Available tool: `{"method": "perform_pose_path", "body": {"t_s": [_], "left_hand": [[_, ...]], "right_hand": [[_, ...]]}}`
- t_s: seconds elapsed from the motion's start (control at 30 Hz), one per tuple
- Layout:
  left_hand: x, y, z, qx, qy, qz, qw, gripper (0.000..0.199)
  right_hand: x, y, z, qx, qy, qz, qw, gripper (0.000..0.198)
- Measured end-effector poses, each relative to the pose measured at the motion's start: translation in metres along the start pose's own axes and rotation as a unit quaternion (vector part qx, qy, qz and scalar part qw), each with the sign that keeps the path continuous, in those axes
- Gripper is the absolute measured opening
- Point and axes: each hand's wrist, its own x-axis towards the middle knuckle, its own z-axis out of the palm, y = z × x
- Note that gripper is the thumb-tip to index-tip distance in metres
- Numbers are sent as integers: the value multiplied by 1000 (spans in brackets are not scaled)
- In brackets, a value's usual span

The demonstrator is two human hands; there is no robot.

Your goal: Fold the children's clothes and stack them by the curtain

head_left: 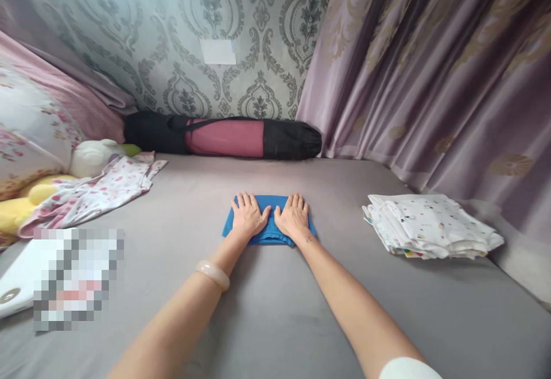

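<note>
A blue folded garment (270, 232) lies flat on the grey sheet (258, 310) in the middle of the head view. On its left half rests my left hand (248, 215), palm down with the fingers stretched out. My right hand (294, 216) presses flat on the right half in the same way, fingers pointing away from me. The two thumbs point toward each other, a small gap between them. Along the near edge of the cloth runs a gathered seam. Both hands cover part of it.
At right stands a stack of folded white printed cloths (434, 227). A black and pink long bag (224, 138) lies along the wall. To the left are a spotted garment (107, 192), a yellow plush (26, 204), a floral pillow (30, 120) and a white tablet-like object (26, 278) beside a blurred patch.
</note>
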Motion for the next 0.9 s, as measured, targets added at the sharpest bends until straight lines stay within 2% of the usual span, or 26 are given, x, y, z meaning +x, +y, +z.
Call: {"method": "perform_pose_path", "body": {"t_s": [0.17, 0.33, 0.4, 0.5, 0.63, 0.9], "left_hand": [[2, -6, -3, -3, -27, 19, 999, 83], [-4, -36, 0, -30, -52, 90, 994, 76], [-10, -48, 1, -43, -51, 98, 993, 74], [-17, -57, 2, -51, -46, 88, 994, 73], [-21, -57, 1, -53, -50, 80, 994, 73], [-16, -56, -3, -53, -49, 83, 994, 66]], "right_hand": [[2, 2, -6, 9, -33, 0, 999, 71], [3, 29, -23, 56, -141, -58, 987, 69], [-1, 42, -26, 73, -160, -74, 982, 70], [-10, 53, -24, 65, -137, -90, 984, 70], [-19, 54, -16, 41, -97, -96, 990, 67], [-16, 51, -23, 51, -92, -93, 990, 64]]}}
